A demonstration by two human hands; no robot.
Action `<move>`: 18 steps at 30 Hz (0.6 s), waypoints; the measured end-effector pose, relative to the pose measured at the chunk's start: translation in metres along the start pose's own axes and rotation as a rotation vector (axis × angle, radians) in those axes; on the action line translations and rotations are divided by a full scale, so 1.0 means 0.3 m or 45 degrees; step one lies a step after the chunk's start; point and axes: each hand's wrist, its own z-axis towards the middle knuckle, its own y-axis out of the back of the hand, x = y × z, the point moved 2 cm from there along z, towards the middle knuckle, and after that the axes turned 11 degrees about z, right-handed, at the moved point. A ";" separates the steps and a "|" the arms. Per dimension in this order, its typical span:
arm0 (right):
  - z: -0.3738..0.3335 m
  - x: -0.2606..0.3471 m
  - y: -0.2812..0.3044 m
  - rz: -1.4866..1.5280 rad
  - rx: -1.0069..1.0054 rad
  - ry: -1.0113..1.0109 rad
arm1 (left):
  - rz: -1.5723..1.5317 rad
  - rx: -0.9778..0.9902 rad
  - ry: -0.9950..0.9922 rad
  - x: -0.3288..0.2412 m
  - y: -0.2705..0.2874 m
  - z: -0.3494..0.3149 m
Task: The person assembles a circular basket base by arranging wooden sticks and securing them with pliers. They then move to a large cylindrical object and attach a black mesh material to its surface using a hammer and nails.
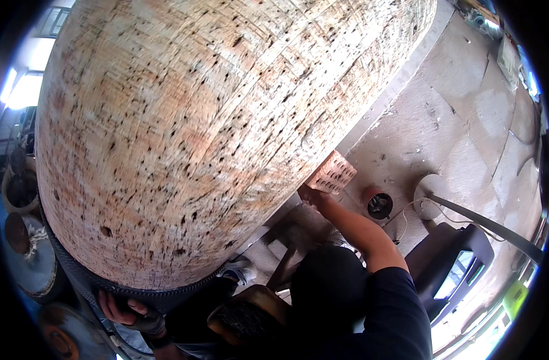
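A huge rounded pale body (214, 120), streaked and dotted with dark pits, fills the upper middle of the head view. A black textured band (184, 281) edges its lower left end. My left hand (133, 315) is at this band, fingers extended and thumb apart, holding nothing. My right arm reaches to the body's lower right side. There my right hand (314, 195) is closed at the near corner of a pinkish block (333, 173) with rows of dark holes. The block meets the pale body. Part of my right hand's fingers is hidden beneath the body's edge.
A red pot (368, 194) with dark contents stands on the dusty floor (442, 144). Right of it are a round base with a slanted pole (472, 217) and a dark, screened device (451, 258). Metal drums (34, 264) stand at the left. A brown-rimmed seat (274, 297) is near my legs.
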 end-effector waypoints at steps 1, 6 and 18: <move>0.014 0.002 -0.002 0.124 0.010 0.006 | 0.000 0.002 0.004 -0.003 0.002 -0.007; 0.076 -0.007 0.000 0.561 0.007 -0.002 | 0.010 0.000 -0.041 -0.013 0.004 0.003; 0.117 0.171 0.112 0.847 0.088 0.113 | 0.029 -0.039 -0.068 -0.005 -0.001 0.002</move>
